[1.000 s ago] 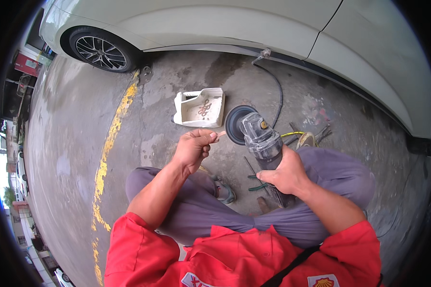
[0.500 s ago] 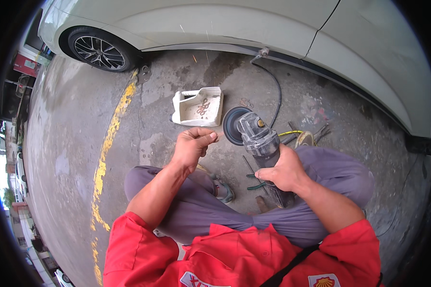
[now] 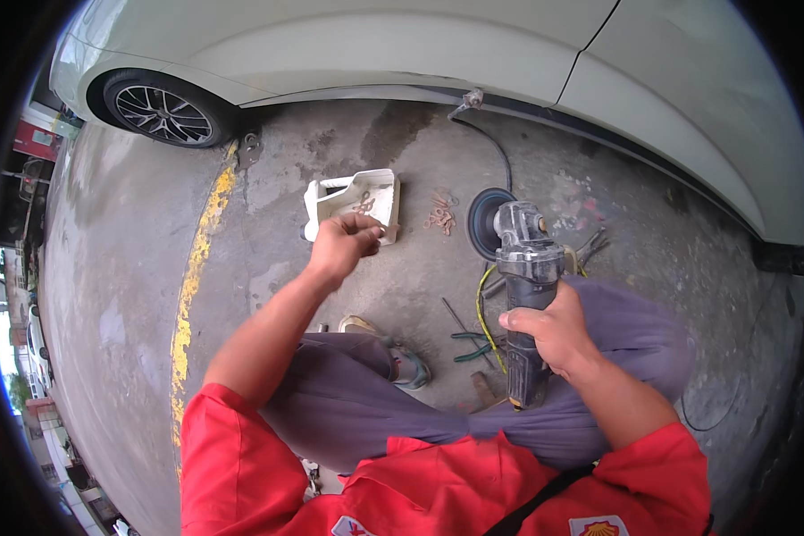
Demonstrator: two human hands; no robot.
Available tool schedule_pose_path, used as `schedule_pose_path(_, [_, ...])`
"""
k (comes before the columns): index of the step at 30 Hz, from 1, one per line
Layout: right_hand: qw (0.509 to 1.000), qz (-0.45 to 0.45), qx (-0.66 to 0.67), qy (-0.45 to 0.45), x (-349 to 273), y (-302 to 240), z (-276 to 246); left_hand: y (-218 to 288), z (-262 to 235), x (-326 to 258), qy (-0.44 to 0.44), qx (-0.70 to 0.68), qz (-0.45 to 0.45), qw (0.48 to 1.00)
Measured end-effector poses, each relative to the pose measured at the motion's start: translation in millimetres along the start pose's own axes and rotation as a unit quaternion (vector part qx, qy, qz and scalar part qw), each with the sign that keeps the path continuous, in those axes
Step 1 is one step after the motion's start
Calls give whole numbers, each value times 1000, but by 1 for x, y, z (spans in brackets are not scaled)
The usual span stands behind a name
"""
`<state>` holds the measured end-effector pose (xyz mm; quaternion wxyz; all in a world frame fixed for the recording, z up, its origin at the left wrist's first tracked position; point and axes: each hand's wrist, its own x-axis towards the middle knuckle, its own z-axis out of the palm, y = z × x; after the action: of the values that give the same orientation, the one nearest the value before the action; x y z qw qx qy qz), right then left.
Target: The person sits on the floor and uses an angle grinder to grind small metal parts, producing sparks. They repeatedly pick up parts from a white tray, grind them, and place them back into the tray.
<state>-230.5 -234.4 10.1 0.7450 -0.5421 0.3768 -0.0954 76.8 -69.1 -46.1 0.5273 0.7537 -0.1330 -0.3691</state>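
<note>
- Centrally, a person in a red shirt (image 3: 438, 487) and grey trousers (image 3: 393, 402) crouches on a stained concrete floor (image 3: 134, 295) beside a white car (image 3: 473, 45).
- Right hand (image 3: 554, 330): fingers wrapped firmly round the body of a grey angle polisher (image 3: 523, 295), which is held upright over the right thigh with its head pointing away from the person.
- Polisher head: a dark round pad (image 3: 487, 219) sits at the far end, facing left toward the floor, just above the ground.
- Left hand (image 3: 344, 243): arm stretched forward, fingers curled loosely together; whether they pinch anything cannot be told. The hand overlaps the near edge of a white plastic tray (image 3: 353, 198).
- Tray: made from a cut-open container, it lies on the floor ahead of the left knee, with small brownish parts inside.
- Small reddish-brown pieces (image 3: 438, 214) are scattered on the floor between the tray and the pad.
- Black cable (image 3: 496, 147) runs from the pad area toward the car's sill.
- Green-handled pliers (image 3: 469, 344) and a yellow wire (image 3: 481, 308) lie on the floor between the knees.
- Car wheel (image 3: 161, 112) stands at upper left; a worn yellow line (image 3: 192, 277) runs down the floor below it.
</note>
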Motion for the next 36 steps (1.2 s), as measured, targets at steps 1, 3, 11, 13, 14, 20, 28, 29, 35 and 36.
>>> schedule_pose_path(1, [1000,5,7,0,1,-1,-2,-8,-13,25,12,24,-10,1000])
schedule_pose_path(3, [999,24,23,9,2,-3,-4,-33,-40,80,36,55,-47,997])
schedule_pose_path(11, [993,71,37,91,17,1,-15,-156,-3,190,139,465,91,869])
schedule_pose_path(13, [990,84,14,109,21,6,-19,-169,53,196,48,439,90,893])
schedule_pose_path(14, [988,100,4,119,24,6,-17,-180,75,200,41,427,78,900])
schedule_pose_path(20, [982,112,-42,143,28,8,-11,-226,134,213,194,340,-29,919])
schedule_pose_path(28, [990,108,-15,94,23,4,-14,-216,111,175,104,318,-13,942])
schedule_pose_path(29, [992,91,-13,83,23,6,-15,-207,100,168,81,290,-11,953])
schedule_pose_path(35, [998,14,20,63,9,1,-4,-78,30,103,-5,300,78,951])
schedule_pose_path(36, [998,3,23,50,6,-3,0,-50,21,83,-1,293,82,952])
